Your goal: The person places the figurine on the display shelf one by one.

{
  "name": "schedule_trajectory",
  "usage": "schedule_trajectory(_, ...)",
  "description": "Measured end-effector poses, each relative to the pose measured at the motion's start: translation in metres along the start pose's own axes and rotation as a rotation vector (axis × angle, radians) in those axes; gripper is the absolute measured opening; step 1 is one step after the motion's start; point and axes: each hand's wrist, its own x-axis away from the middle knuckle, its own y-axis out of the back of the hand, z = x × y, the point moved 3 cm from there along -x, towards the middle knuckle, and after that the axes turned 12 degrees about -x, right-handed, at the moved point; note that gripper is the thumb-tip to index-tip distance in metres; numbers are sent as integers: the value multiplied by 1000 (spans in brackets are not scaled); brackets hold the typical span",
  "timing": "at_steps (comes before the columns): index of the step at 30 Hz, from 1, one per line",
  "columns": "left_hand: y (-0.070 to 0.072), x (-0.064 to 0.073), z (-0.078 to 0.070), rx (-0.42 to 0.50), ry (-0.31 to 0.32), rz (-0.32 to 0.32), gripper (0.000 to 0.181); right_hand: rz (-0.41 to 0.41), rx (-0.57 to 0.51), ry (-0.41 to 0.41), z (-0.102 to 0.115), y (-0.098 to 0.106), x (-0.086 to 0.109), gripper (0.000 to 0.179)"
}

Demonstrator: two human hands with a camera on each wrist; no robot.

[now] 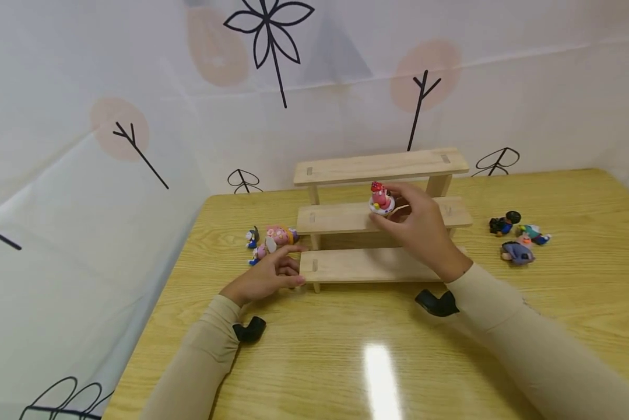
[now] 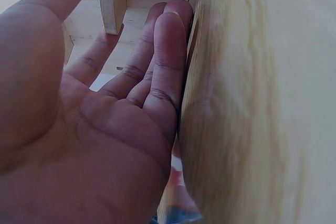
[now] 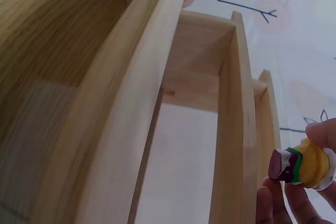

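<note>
A small figurine (image 1: 380, 199) with a red top, pink body and white base is pinched between the thumb and fingers of my right hand (image 1: 422, 225), in front of the middle tier. From below, in the right wrist view, the same figurine (image 3: 299, 166) shows yellow, green and purple layers. The stand is a three-tier wooden shelf (image 1: 361, 265). My left hand (image 1: 267, 276) holds the left end of its lowest tier, thumb at the front and index finger behind. In the left wrist view that board end (image 2: 111, 9) lies between them, the other fingers low along the tabletop (image 2: 252, 103).
Left of the shelf lie several small figurines, one a pink patterned piece (image 1: 278, 235). More figurines lie on the right, among them a dark one (image 1: 503, 224) and a grey-blue one (image 1: 517, 253). A white printed cloth (image 1: 335, 122) hangs behind the table.
</note>
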Motion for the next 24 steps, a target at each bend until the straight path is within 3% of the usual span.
schedule_trajectory(10, -1, 0, 0, 27, -28, 8, 66, 58, 23, -5, 7, -35, -13, 51)
schedule_trajectory(24, 1, 0, 2, -9, -2, -3, 67, 84, -8, -23, 8, -71, -26, 52)
